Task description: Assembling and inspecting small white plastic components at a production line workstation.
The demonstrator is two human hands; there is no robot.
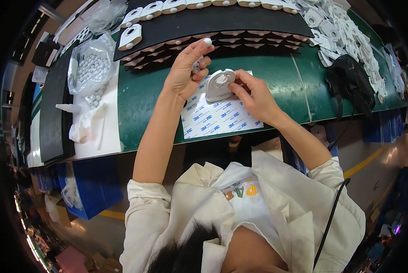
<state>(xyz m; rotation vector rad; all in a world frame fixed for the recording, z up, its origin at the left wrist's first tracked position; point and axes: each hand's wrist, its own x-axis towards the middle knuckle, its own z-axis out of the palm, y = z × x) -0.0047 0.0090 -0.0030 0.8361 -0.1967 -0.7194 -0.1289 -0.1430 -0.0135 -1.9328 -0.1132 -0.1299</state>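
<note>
And here the part [214, 92] is held up by the right hand [242, 86], its rim pinched between thumb and fingers on the right side, above the printed sheet [222, 122] at the counter's [142, 98] near edge. It is tilted: the long axis is run from upper right down to lower left, the ringed end pointed up and slightly right, the smooth, rounded end pointed down and left. The ring's opening is turned toward the viewer. Whether the sheet is touched by the lower end cannot be told.

A glossy white finish is seen on the part, with a raised ring around a round opening and a small notch cut in the top rim. The body is thick-edged and rounded.

Over to the left hand [189, 68]: raised just beside the part, with a white ball [207, 42] gripped at the tips of thumb and forefinger. It is small, round and smooth, well clear of the part. More balls [195, 69] are cupped behind the curled fingers, partly hidden.

Beyond, similar parts are lined up on stacked black boards [204, 23]; a clear bag [88, 73] of balls is set at left, and a loose pile [338, 34] of white pieces is heaped at right, behind a black pouch [351, 79].
</note>
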